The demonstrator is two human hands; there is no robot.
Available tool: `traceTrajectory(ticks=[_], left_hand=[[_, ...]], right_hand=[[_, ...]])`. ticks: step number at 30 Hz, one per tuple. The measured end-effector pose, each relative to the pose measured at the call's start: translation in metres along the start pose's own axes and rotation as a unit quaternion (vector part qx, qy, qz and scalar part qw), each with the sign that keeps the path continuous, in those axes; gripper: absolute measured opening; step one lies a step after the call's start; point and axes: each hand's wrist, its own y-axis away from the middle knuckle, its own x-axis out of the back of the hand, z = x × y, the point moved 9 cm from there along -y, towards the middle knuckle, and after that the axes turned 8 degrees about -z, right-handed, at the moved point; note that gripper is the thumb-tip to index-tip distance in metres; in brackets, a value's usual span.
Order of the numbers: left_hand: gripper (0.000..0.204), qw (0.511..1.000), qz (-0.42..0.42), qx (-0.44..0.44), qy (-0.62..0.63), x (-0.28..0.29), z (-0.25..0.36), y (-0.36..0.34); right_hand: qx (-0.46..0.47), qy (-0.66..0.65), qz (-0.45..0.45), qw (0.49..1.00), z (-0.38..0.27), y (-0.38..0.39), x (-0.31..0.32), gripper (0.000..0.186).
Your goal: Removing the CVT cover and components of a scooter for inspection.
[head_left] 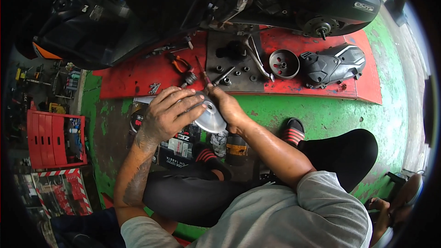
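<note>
A shiny round metal pulley disc [210, 118] with a hub hole is held between my two hands above the floor, just this side of the red bench. My left hand [172, 110] wraps its fingers over the disc's left and upper face. On the far right rim my right hand [225, 105] grips it, its palm partly hidden. Just beyond the right thumb is a slim screwdriver [205, 74] with a reddish handle. Orange-handled pliers [181, 64] and a metal fitting [189, 80] lie beyond the left fingers.
On the red bench [317, 91] lie a dark mat [250, 82] with several sockets, a clutch bell [284, 64], a black engine cover [335, 65] and small bolts [155, 87]. A scooter [294, 0] stands over it. Below are boxes [179, 149] and a can [236, 151]; another person's hand [379, 204] shows lower right.
</note>
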Motion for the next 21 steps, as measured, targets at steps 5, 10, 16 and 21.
traceTrajectory(ticks=[5,10,16,21], left_hand=[[0.031,0.959,-0.073,0.185,0.203,-0.089,-0.051,0.016],[0.044,0.846,-0.088,0.358,0.385,-0.192,-0.093,0.032],[0.04,0.471,0.06,0.452,0.755,-0.334,-0.06,0.004],[0.018,0.321,0.158,0.463,0.811,-0.373,-0.034,-0.018]], right_hand=[[0.115,0.484,0.129,0.858,-0.011,-0.041,0.113,0.034],[0.162,0.614,0.23,0.738,-0.065,-0.022,0.197,0.026],[0.186,0.658,0.228,0.693,-0.076,-0.009,0.21,0.032],[0.244,0.67,0.268,0.648,-0.079,0.016,0.178,0.023]])
